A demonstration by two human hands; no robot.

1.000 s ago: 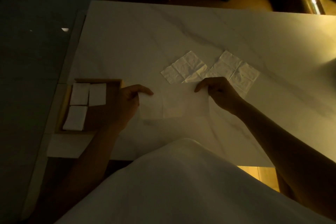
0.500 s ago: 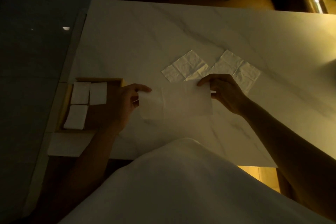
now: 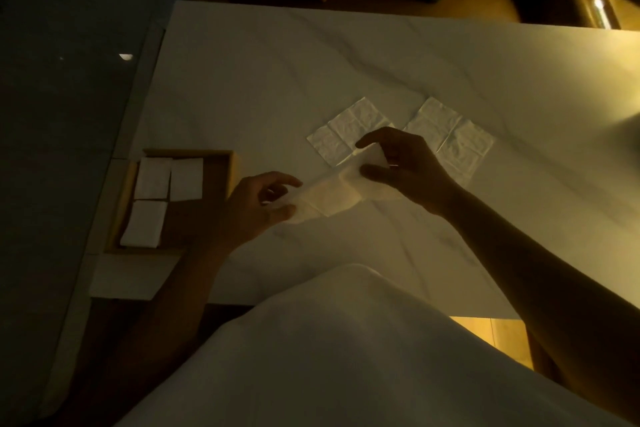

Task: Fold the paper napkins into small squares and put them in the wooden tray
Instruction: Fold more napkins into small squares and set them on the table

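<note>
Dim, yellowish light; details are soft.

Left hand [image 3: 256,204] – thumb and curled fingers pinch the left end of a napkin [image 3: 332,196]. Right hand [image 3: 405,163] – thumb below and forefinger above, curled, pinching the napkin's right end. The other fingers of that hand are too dark to read.

The napkin hangs as a slack band between the two hands, over the table [image 3: 311,62]. It lies aslant in the view, its right end further up the frame than its left. It looks doubled over along its length, though the light is too poor to be sure. Cannot tell whether its lower edge touches the table.

Tray [image 3: 229,166] sits at the table's left edge, just beside the left hand; the wrist covers its near right corner. Three folded squares lie flat inside, against the left wall: two side by side at the far end [image 3: 152,178] [image 3: 186,179], touching or nearly so, and one in front of them [image 3: 143,224]. The tray's right part shows bare wood.

Two flat napkins lie beyond the hands, creased into quarters and turned cornerwise: left one [image 3: 346,133], right one [image 3: 453,140]. Their near corners are hidden behind the right hand, and the two lie close together.

White cloth [image 3: 329,357] fills the lower frame, below the table's near edge.
</note>
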